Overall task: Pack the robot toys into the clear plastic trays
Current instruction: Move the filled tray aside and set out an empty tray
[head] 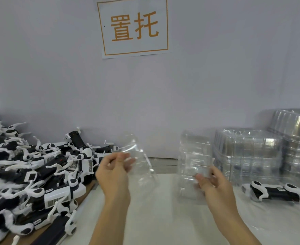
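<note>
Left tray: a clear moulded plastic tray [140, 161], blurred, is held up above the desk in front of the wall; nothing shows inside it.
Right tray: a second clear ribbed plastic tray [194, 165] stands upright and well apart from the first, with nothing visible inside it.
Tray stacks: two stacks of nested clear plastic trays [248, 154] sit at the right rear of the desk against the wall, the farther stack taller; only trays show in them.
Robot pile: a heap of black-and-white dog-shaped robot toys [39, 174] lies tangled on a brown board at the left, none of them in a tray.
Single toy: one black-and-white robot toy [274, 191] lies on its side on a sheet of clear film at the right, just in front of the stacks.
Left hand: the left hand [114, 172] is raised, palm toward the camera, fingers curled, pinching the lower left edge of the left tray.
Right hand: the right hand [214, 184] is raised, thumb and fingers closed around the lower edge of the right tray.
Desk: the white desk [163, 218] carries all of this.
Wall: a white paper sign with orange characters [134, 27] hangs above.
</note>
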Available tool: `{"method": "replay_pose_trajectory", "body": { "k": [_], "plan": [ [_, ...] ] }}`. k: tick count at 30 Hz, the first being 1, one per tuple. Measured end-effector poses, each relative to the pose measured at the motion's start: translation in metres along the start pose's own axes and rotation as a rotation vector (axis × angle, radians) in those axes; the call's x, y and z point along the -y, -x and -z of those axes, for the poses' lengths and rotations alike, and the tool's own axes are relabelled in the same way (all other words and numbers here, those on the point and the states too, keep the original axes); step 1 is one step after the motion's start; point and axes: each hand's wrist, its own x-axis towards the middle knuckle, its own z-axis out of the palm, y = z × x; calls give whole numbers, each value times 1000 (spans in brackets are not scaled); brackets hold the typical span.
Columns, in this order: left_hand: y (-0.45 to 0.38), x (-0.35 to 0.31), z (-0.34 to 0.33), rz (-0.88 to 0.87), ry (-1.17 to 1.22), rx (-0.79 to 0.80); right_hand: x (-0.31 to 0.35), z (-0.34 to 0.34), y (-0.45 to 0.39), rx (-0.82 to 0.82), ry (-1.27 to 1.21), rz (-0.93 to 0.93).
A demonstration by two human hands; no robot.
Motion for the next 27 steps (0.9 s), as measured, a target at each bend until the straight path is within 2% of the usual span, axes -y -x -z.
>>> {"method": "replay_pose_trajectory", "body": {
  "k": [3,6,9,11,13,16,18,22,25,27],
  "plan": [
    [-16,-21,20,-72,93,-188,11,2,3,-10,107,198],
    [-25,-38,32,-67,239,-289,16,-7,8,59,305,360],
    [-28,-48,37,-5,368,-287,10,-19,16,210,568,432],
    [-25,-49,35,47,413,-249,0,-25,18,302,850,456],
    [-21,-46,30,111,441,-196,-9,-30,22,306,1053,433],
    [-19,-38,23,222,465,-125,-13,-35,31,156,920,521],
    [-17,-32,19,286,496,-94,-12,-34,34,81,832,484],
    [-11,-23,12,314,480,-74,-18,-33,32,200,864,370],
    [-8,-19,9,337,461,-36,-21,-31,31,370,858,307],
    [-8,-18,8,381,421,25,-19,-29,27,322,682,288]
  ]
}}
